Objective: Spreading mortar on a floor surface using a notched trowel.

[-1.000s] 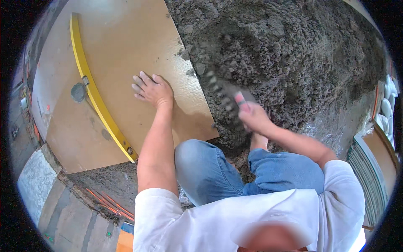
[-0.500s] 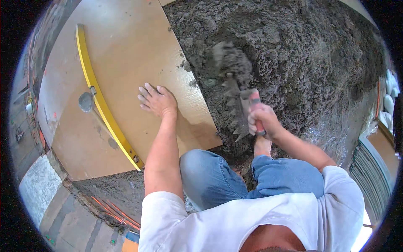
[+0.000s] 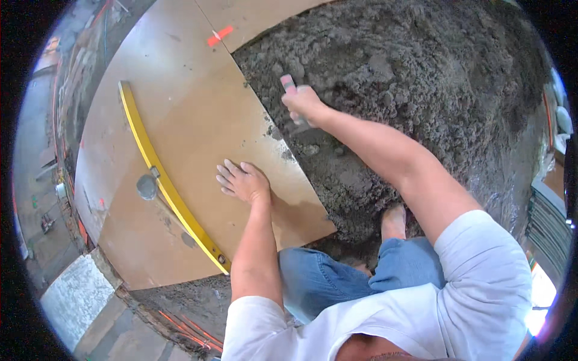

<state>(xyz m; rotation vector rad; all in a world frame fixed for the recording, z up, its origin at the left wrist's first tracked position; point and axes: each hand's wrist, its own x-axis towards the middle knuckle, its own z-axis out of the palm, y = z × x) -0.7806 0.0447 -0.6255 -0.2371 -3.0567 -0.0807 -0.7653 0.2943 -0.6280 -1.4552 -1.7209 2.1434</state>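
L hand is laid flat, fingers spread, on tan tile, near yellow level. R hand is closed round a tool handle at tile edge, over grey mortar; tool's blade is hidden

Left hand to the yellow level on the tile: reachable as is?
Probably yes. The left hand lies flat on the tan tile, and the yellow level lies just to its left on the same tile, with only bare tile between them.
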